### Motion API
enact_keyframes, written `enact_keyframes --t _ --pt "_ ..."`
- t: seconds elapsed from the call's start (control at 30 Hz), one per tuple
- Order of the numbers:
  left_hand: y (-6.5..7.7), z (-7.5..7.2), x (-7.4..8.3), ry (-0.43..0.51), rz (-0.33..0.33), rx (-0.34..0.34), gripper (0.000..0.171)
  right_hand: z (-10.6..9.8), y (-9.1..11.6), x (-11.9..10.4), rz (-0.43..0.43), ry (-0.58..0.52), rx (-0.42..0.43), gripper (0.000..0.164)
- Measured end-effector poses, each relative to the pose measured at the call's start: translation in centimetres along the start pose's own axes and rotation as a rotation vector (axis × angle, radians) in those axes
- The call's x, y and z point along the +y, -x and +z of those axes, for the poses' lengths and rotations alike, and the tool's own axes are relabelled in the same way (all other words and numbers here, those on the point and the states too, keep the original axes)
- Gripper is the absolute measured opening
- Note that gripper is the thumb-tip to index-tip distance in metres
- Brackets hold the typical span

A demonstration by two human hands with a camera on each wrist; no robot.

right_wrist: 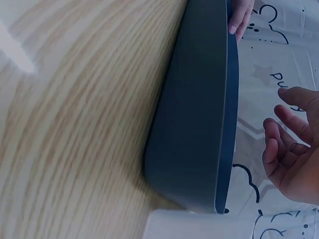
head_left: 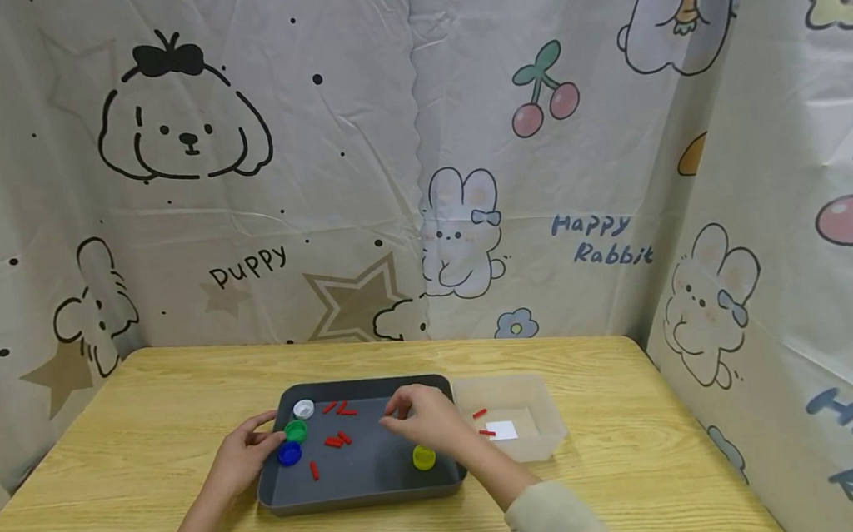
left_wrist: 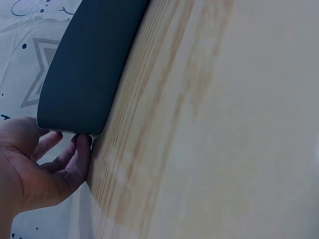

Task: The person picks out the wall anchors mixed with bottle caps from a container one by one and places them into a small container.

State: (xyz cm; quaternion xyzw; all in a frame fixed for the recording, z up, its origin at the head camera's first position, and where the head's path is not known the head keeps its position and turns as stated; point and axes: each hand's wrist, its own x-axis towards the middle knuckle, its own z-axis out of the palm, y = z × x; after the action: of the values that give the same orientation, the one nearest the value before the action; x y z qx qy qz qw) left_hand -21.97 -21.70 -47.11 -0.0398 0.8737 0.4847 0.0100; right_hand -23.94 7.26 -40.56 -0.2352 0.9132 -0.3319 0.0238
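On the table sits a dark grey tray (head_left: 369, 498). My left hand (head_left: 242, 457) grips its left side, thumb over the rim and fingers against the outer wall in the left wrist view. Near that thumb are a white cap (head_left: 303, 409), a green cap (head_left: 296, 431) and a blue cap (head_left: 289, 454). Above the tray's right half hovers my right hand (head_left: 427, 416), fingers loosely bent; nothing shows between them in the right wrist view (right_wrist: 294, 144). A yellow cap (head_left: 424, 457) lies below it. Several short red sticks (head_left: 333, 442) are scattered in the tray.
A translucent plastic box (head_left: 552, 431) stands against the tray's right side, holding two red sticks (head_left: 480, 413) and a white card (head_left: 501, 430). Behind the wooden table (head_left: 602, 486) hangs a printed curtain (head_left: 359, 179), which also runs along both sides.
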Motion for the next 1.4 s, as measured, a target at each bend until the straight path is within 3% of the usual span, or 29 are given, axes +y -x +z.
enact_keyframes --t 1.03,1.4 --pt "-0.1 0.0 -0.1 0.007 0.000 0.009 0.052 5.6 -1.1 -2.2 -0.033 0.010 -0.044 0.016" --pt "-0.1 0.0 -0.2 0.021 -0.014 0.006 0.052 6.9 -1.4 -2.4 0.020 -0.001 -0.062 0.017"
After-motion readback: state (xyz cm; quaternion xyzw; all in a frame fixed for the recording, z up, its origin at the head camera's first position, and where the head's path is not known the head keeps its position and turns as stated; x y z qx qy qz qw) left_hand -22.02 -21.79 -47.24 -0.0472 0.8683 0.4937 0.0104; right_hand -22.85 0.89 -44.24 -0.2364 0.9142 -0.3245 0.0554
